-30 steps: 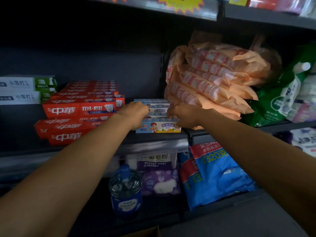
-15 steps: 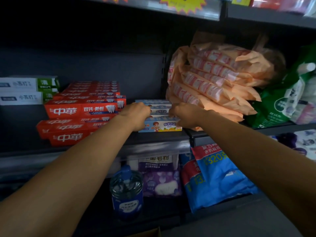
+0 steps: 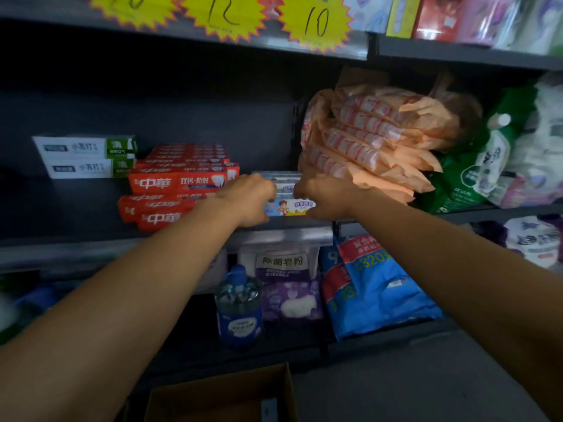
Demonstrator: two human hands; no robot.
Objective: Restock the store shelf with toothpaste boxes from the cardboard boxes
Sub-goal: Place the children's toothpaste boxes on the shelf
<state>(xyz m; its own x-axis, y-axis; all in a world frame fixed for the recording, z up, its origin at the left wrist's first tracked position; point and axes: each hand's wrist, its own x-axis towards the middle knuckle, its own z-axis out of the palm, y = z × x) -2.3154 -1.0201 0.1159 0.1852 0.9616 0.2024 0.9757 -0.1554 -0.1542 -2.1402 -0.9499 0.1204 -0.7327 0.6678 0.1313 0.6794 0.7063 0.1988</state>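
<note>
A small stack of light blue children's toothpaste boxes (image 3: 289, 205) lies on the dark middle shelf (image 3: 76, 236). My left hand (image 3: 246, 199) grips the stack's left end and my right hand (image 3: 323, 197) grips its right end; both hide much of the boxes. Red toothpaste boxes (image 3: 179, 184) are stacked just to the left, and white and green toothpaste boxes (image 3: 85, 156) lie further left. An open cardboard box (image 3: 219, 394) sits on the floor below, with one small box showing inside.
Orange packets (image 3: 371, 141) are piled right beside my right hand. Green and white bags (image 3: 487, 159) fill the far right. Below hang a blue bottle (image 3: 239, 309), purple packs (image 3: 289, 287) and blue bags (image 3: 374, 290). Yellow price stars (image 3: 316, 22) line the upper shelf edge.
Both hands stay on the ends of the light blue stack. The view has tilted down and back, so the cardboard box on the floor now shows.
</note>
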